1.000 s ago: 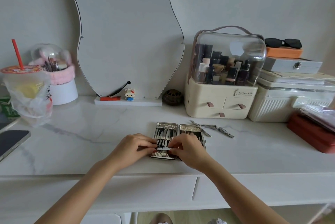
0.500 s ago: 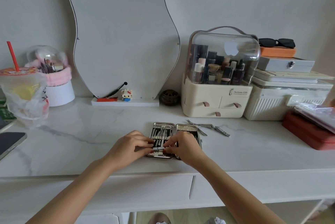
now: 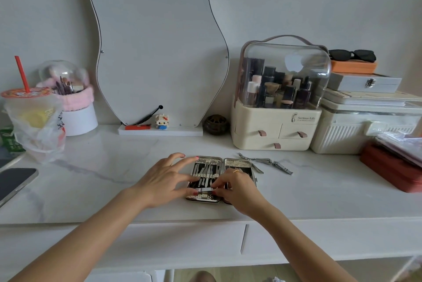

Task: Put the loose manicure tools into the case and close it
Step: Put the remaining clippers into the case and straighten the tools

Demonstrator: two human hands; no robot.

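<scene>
Under my fingers the case (image 3: 237, 163) is shiny metal, lined matt black. Right of the case lie bright steel clippers (image 3: 277, 165) on the glossy, smooth marble-look tabletop (image 3: 102, 181).

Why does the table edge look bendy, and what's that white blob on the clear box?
In the head view, the wide-angle lens bows the table edge; the white blob is window glare on the makeup organizer's clear lid; soft daylight leaves only faint shadows.
</scene>
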